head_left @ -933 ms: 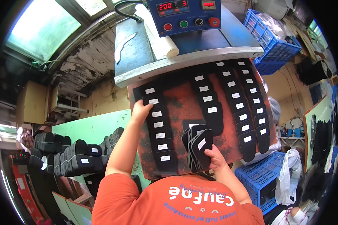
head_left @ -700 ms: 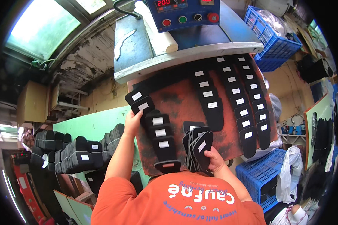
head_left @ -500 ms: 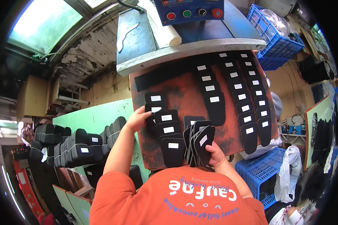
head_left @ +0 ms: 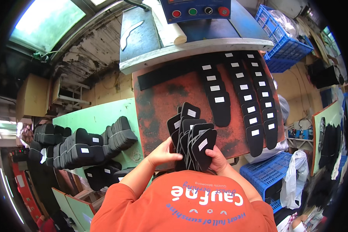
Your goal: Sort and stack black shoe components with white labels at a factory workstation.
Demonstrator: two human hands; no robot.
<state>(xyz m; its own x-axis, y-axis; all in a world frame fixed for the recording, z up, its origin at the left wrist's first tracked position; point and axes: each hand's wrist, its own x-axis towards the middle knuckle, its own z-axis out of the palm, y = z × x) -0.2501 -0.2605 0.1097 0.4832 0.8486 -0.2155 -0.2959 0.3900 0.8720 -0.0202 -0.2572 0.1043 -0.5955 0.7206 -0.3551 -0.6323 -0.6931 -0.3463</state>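
Observation:
Several black insoles with small white labels (head_left: pixel 202 145) form a loose, fanned bundle at the near edge of the red-brown work board (head_left: pixel 162 104). My right hand (head_left: pixel 217 158) grips the bundle's right side, its thumb over the front insole. My left hand (head_left: pixel 163 155) is closed round the left side of the gathered insoles, thumb toward me; its other fingers are partly hidden. More labelled black insoles (head_left: pixel 219 106) lie overlapping in columns at the middle and right of the board.
A blue machine with a button panel (head_left: pixel 197 11) and a pale front bar (head_left: pixel 197 48) stands beyond the board. Left, bundled insoles (head_left: pixel 79 149) rest on a green table (head_left: pixel 104 110). Blue crates (head_left: pixel 266 174) and a white plastic bag (head_left: pixel 296 179) are at the right.
My left hand has moved right and toward me, sweeping the left insoles off their spot into the bundle. My right hand still holds its insoles.

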